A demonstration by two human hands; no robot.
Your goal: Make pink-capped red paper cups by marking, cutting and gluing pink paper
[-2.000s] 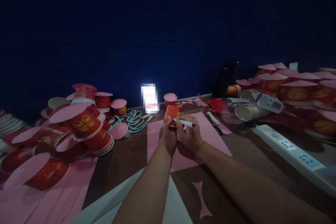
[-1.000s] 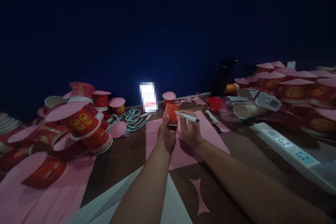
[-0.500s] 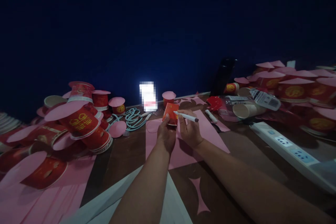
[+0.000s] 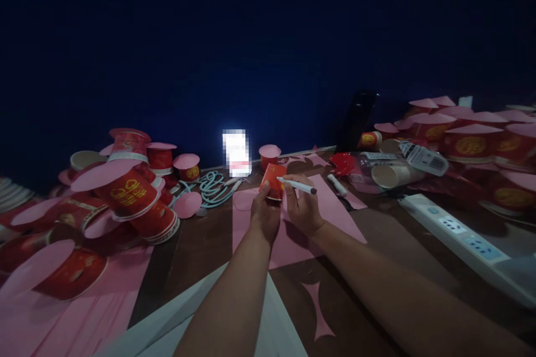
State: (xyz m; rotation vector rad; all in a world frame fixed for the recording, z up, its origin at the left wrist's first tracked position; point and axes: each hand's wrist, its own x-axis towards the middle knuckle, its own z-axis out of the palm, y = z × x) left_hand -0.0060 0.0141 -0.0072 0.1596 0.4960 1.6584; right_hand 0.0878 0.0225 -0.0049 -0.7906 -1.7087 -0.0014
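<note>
One pen (image 4: 301, 185) raised slightly in right hand (image 4: 305, 210), one cup (image 4: 272, 177) in left hand (image 4: 266, 213)

No text can be read — the gold characters (image 4: 134, 187) on a red cup (image 4: 128, 198) seem too blurred.

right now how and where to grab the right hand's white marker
Probably pinch the dark rear end, coming from the person's right: the white marker slants, tip toward the red cup, and that end sticks out from the pinch of the right hand.
</note>
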